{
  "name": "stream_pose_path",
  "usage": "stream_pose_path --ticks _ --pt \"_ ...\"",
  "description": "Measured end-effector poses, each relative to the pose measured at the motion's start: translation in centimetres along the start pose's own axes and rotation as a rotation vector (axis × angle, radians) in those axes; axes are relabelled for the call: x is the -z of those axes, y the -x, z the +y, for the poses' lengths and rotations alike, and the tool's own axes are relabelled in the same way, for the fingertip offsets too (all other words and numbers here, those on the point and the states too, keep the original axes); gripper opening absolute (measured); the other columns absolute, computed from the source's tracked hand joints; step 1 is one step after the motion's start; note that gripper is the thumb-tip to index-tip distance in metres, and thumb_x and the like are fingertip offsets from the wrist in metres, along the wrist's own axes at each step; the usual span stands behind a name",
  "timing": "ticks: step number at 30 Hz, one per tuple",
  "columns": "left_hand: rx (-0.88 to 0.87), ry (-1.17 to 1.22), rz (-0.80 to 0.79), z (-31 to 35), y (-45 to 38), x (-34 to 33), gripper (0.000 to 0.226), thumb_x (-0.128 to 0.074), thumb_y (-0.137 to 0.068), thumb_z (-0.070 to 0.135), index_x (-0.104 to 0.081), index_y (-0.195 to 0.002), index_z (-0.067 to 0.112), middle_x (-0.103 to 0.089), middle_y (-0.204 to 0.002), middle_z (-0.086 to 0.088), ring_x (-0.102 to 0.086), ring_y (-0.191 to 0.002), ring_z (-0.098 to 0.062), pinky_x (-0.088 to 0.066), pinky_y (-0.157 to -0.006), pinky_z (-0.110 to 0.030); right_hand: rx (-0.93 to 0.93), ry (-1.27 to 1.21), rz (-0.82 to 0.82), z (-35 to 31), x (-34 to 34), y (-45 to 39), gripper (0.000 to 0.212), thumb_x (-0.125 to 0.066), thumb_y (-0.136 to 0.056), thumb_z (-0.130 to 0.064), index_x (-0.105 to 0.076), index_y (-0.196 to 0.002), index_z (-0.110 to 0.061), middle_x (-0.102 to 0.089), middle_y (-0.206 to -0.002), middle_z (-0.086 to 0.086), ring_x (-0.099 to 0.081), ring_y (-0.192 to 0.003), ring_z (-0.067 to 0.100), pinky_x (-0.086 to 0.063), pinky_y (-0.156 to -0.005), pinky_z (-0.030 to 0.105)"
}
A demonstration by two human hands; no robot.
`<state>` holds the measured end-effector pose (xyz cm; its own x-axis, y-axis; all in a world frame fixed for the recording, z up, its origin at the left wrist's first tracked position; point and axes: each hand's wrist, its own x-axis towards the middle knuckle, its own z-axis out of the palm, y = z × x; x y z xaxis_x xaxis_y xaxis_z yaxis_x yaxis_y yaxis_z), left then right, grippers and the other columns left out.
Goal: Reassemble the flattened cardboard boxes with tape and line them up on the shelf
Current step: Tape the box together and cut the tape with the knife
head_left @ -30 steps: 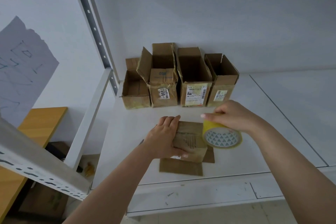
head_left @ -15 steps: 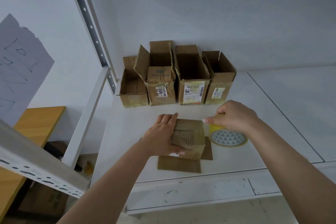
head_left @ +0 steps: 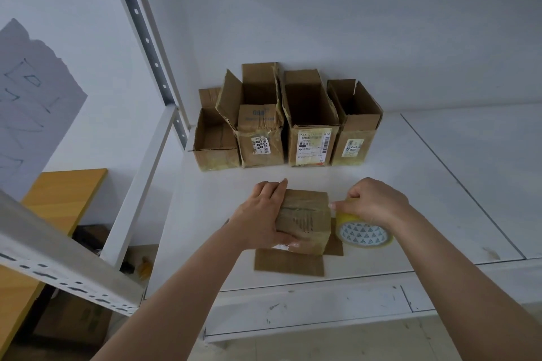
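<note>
Head view: taping the fifth box at the near edge of the shelf.

Left hand grips the upturned cardboard box; right hand, curled round the yellow tape roll, has dropped from mid-air to the box's right side, roll now near the shelf. Tape seems drawn over the seam, so cutting looks next. Four finished boxes stand in a far row.

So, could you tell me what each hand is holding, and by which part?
The left hand grips the box by its left side; the right hand holds the tape roll by its top rim.
</note>
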<state>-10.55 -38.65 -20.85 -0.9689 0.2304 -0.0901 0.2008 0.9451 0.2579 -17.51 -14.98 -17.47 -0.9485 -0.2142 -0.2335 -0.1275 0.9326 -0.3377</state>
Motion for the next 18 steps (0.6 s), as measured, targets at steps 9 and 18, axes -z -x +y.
stream_pose_path --ticks 9,18 --pt "-0.06 -0.252 0.036 1.1 0.8 0.4 0.109 -0.045 -0.078 0.078 0.029 -0.146 0.035 0.025 -0.159 0.006 0.033 -0.142 -0.029 0.016 -0.11 -0.058 -0.034 -0.139 -0.007 -0.2 -1.8 1.1 0.066 -0.055 -0.072 -0.081 -0.046 -0.053 -0.019 -0.04 -0.048 -0.005 -0.046 -0.046 0.014 -0.033 -0.054 0.028" --pt "-0.113 -0.236 -0.012 3.0 2.0 -0.6 0.067 -0.036 -0.102 0.048 0.001 -0.156 0.035 0.007 -0.163 0.01 0.013 -0.15 -0.016 0.002 -0.12 -0.047 -0.027 -0.112 0.007 -0.7 -1.5 0.9 0.063 -0.062 -0.073 -0.075 -0.038 -0.051 -0.02 -0.032 -0.046 -0.007 -0.037 -0.045 0.015 -0.028 -0.053 0.029"
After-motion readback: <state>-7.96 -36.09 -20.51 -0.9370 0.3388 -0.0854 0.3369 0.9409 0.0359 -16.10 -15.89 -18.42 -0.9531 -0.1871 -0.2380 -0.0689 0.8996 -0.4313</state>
